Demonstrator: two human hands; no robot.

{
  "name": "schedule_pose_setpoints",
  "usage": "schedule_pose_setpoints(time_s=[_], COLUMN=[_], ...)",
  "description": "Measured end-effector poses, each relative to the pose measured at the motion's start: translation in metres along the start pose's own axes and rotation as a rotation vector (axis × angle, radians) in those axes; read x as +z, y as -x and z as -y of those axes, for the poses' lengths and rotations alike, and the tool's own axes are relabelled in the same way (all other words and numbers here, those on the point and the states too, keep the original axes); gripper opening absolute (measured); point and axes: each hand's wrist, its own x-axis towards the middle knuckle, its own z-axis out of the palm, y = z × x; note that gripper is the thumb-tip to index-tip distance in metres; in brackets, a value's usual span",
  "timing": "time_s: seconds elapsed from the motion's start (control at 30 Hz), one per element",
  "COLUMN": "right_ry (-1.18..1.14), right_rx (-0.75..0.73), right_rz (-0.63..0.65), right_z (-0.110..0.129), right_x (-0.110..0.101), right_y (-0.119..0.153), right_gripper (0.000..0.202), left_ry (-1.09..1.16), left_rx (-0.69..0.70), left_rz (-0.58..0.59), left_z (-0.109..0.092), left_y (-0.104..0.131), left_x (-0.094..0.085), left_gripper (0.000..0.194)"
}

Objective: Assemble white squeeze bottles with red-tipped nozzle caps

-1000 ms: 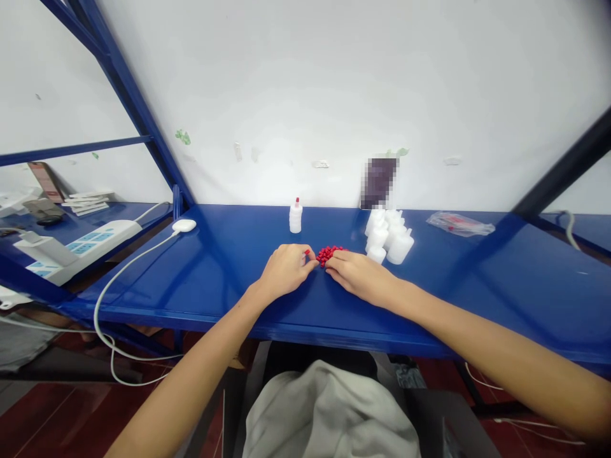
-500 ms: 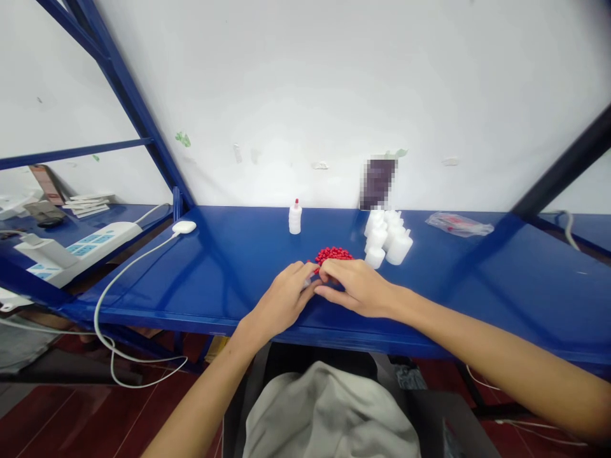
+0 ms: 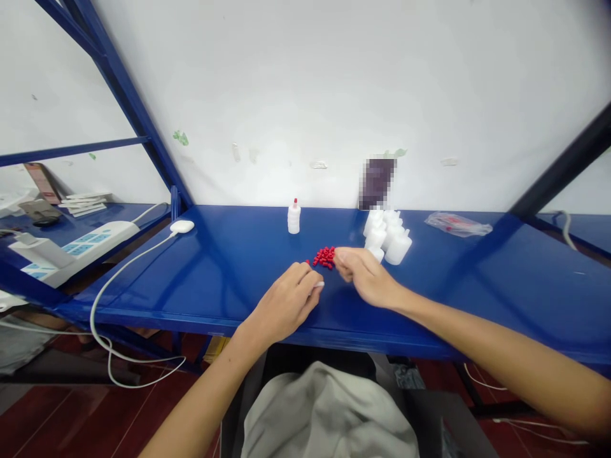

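My left hand (image 3: 292, 298) is closed above the front part of the blue table, fingers wrapped round a small white plastic piece (image 3: 319, 284). Only its end shows past the fingers, so its full shape is hidden. My right hand (image 3: 363, 272) is curled into a closed shape beside a pile of small red caps (image 3: 324, 256), covering part of it. Whether anything is between its fingers cannot be seen. Behind the pile, a white squeeze bottle (image 3: 293, 219) with a red tip stands upright. White bottles (image 3: 397, 247) without red tips stand grouped beyond my right hand.
A clear plastic bag (image 3: 458, 224) with something red inside lies at the back right of the blue table (image 3: 229, 254). At the left are a white round charger (image 3: 182, 227) with its cable and a power strip (image 3: 90, 245). Blue frame posts flank the table.
My right hand has moved right, away from my left hand, and its fingers have curled in more. The left hand stays nearly in place, with the white piece's end now showing.
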Motion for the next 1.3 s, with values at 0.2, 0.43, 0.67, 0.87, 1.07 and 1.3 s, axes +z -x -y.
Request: schedule_pose_setpoints(time_s=[0.2, 0.43, 0.67, 0.87, 1.07, 1.3], right_ry=[0.795, 0.574, 0.558, 0.837, 0.991, 0.791], right_rx=[-0.039, -0.033, -0.151, 0.251, 0.374, 0.330], right_rz=[0.138, 0.164, -0.081, -0.318, -0.046, -0.151], right_z=[-0.004, 0.008, 0.014, 0.013, -0.007, 0.010], right_x=[-0.006, 0.002, -0.032, -0.091, -0.079, -0.065], right_y=[-0.005, -0.003, -0.001, -0.002, 0.004, 0.002], right_gripper=[0.018, 0.026, 0.029, 0.034, 0.041, 0.043], left_ry=[0.147, 0.276, 0.276, 0.200, 0.175, 0.154], left_rx=[-0.252, -0.206, -0.187, -0.175, -0.098, -0.120], left_rz=[0.061, 0.075, 0.058, 0.048, 0.050, 0.008], left_z=[0.003, 0.000, 0.000, 0.005, 0.005, 0.005], left_y=[-0.001, -0.001, 0.002, 0.000, -0.003, -0.003], left_x=[-0.001, -0.003, -0.003, 0.000, -0.001, 0.000], left_gripper=[0.010, 0.015, 0.039, 0.023, 0.025, 0.028])
